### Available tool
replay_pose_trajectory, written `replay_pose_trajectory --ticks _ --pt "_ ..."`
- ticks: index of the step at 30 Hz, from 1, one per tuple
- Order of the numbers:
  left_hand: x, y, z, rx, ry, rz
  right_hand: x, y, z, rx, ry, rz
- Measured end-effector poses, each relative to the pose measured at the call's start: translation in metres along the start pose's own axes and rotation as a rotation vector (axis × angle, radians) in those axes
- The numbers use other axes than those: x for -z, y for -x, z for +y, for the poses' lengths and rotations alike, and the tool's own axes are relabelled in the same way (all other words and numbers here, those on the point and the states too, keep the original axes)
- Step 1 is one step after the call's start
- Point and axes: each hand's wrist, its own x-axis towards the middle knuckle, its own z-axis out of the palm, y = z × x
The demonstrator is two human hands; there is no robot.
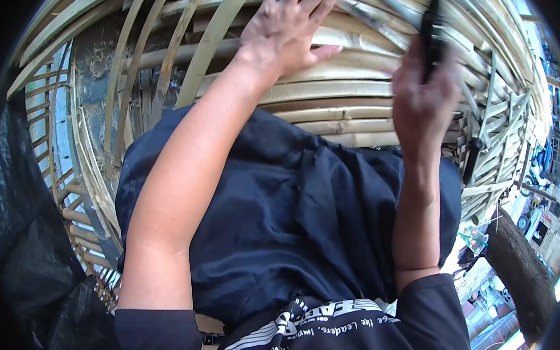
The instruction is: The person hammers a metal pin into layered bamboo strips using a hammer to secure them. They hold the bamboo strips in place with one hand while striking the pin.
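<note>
My left hand [287,30] lies spread out over the split bamboo slats [326,90] at the top middle, palm down, thumb pointing right. Nothing shows in its fingers. Further right, my right hand [424,95] is closed around a long black tool [435,34], smeared by motion. The tool points up and away from me over the slats, and its far end runs to the picture's top edge, so its kind is unclear. The slats curve side by side in front of my lap, some tan, some greenish.
Dark blue cloth [282,213] covers my lap. Loose bamboo strips [214,44] slant across the upper left. Another black-handled object [474,156] sits by the woven strips on the right. A thick brown log [520,269] stands lower right, and black sheeting [35,254] hangs at far left.
</note>
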Motion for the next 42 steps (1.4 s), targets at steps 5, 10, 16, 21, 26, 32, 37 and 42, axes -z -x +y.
replay_pose_trajectory --ticks 5,10,16,21,26,32,37,42 --pt "-0.001 0.002 -0.001 0.007 0.003 -0.072 -0.008 0.002 0.019 -0.04 0.326 -0.333" --pt "-0.008 0.0 -0.007 0.035 -0.006 -0.024 -0.011 0.0 0.012 0.073 0.251 0.056" --pt "0.003 0.003 -0.004 0.037 0.035 -0.081 -0.011 -0.002 0.0 0.183 -0.109 0.287" --pt "0.002 0.005 0.002 0.024 0.016 -0.066 0.005 0.01 -0.001 -0.118 0.212 -0.225" --pt "-0.008 -0.002 -0.007 0.027 -0.077 -0.003 -0.008 0.001 0.026 0.016 0.331 -0.18" --pt "-0.011 0.005 -0.005 0.029 -0.054 0.03 -0.01 0.012 0.027 0.171 0.18 0.129" --pt "0.0 0.004 0.001 0.016 -0.028 -0.021 0.01 0.008 0.0 0.083 -0.051 0.022" --pt "-0.008 0.004 0.003 0.021 0.009 0.009 -0.006 0.008 0.021 0.018 0.38 -0.292"
